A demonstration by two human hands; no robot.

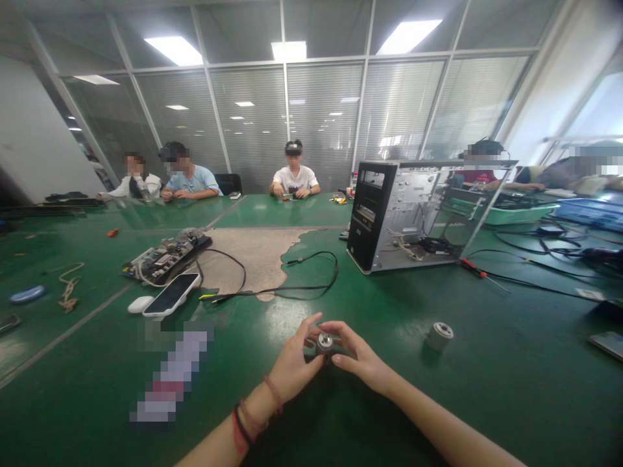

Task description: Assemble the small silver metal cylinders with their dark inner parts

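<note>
A tall computer case with a black plastic front (368, 220) and a bare silvery metal frame stands on the green, glossy tabletop (384, 311), its side uncovered; inside, low down, lie a black fan (435, 246) and a few pale, loose cables (402, 244). Behind it to the right, a light green plastic basket (524, 215) holds dark items in a tangle, while the blue plastic basket (591, 213) next to it is too blurred for its contents to be read. Nearest the wearer, a short grey metal cylinder (324, 344) sits between the two hands, in the lower middle of the view. The left hand (298, 358), with thin red and dark cords (243, 418) at its wrist, curls around it, the thumb pressed to its near side. The right hand (359, 355) arches over from the other side, fingertips at the far edge and thumb tip just beside the near edge; how firmly it touches cannot be told. The cylinder's round, recessed end faces up, its axis roughly upright; whether its base meets the table is hidden. A matching squat grey metal cylinder (440, 336) stands apart to the right, also end up, its wall dull and smooth. Farther off lie a thin black cable (292, 288) looped across a ragged, worn beige patch (248, 256), a white-cased phone (171, 295) and a red-handled screwdriver (472, 268) with a slim metal shaft.
</note>
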